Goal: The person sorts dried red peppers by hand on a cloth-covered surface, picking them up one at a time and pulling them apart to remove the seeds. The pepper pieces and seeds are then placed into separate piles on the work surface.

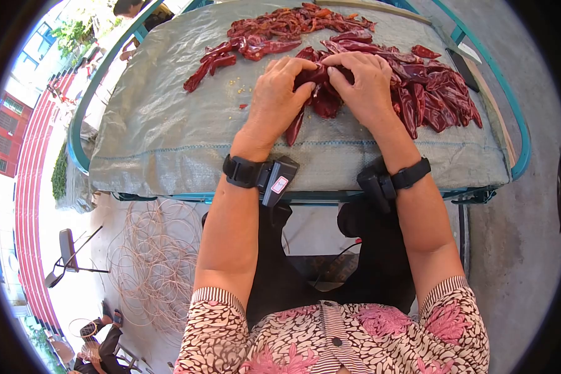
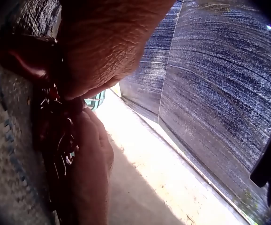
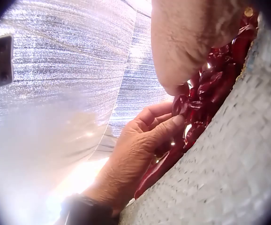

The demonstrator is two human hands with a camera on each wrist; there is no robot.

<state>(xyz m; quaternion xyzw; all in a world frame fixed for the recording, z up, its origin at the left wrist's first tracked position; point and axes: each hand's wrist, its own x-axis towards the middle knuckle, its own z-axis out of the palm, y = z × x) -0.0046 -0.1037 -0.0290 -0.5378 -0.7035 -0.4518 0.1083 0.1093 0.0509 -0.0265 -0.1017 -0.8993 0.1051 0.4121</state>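
My left hand (image 1: 275, 93) and right hand (image 1: 366, 87) meet over the sheet, both pinching a dark red dried chili pepper (image 1: 316, 75) between thumbs and fingers. In the right wrist view, the left hand's (image 3: 138, 145) thumb and forefinger press against the glossy pepper. The right hand (image 3: 196, 42) covers part of it from above. More peppers lie beneath the hands, one long pepper (image 1: 295, 128) sticking out below the left hand. A large heap of whole chilies (image 1: 430, 90) spreads beside the right hand.
A woven plastic sheet (image 1: 162, 124) covers the cart bed, framed by teal rails (image 1: 511, 124). Another chili pile (image 1: 293, 22) lies at the far side. A flat black object (image 1: 461, 68) rests by the right edge. Tangled wire (image 1: 153, 262) lies on the ground at left.
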